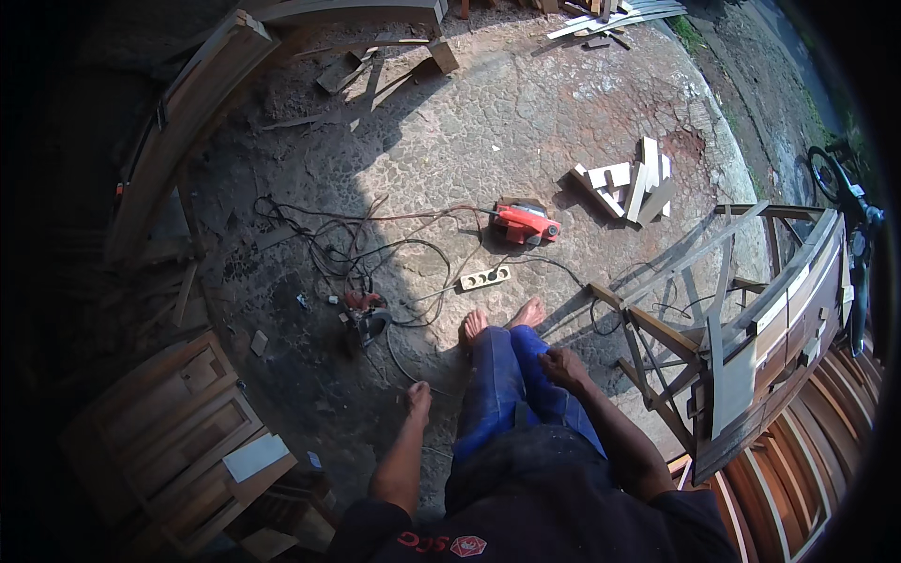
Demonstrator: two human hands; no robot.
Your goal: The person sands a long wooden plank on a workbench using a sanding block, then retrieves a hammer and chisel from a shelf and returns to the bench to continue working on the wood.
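My left hand [419, 400] hangs beside my left leg, above the shaded concrete floor. Its fingers look partly curled, and no object shows in it. Over my right thigh is my right hand [563, 369], with bent fingers whose inner side is hidden. A white power strip [484, 279] lies just beyond my bare feet, with a black plug in it. Farther out rests a red electric hand planer [525, 222]. To the left, nearer my left hand, a power tool with a red body [366, 317] stands in shadow among tangled cables [338, 246].
Short pale wood offcuts [633, 183] are piled ahead on the right. A wooden frame stand [760, 317] with boards stands at right, near a bicycle [855, 232]. Panelled wooden doors [190, 422] lie at left. Long timber beams [183, 134] extend along the upper left.
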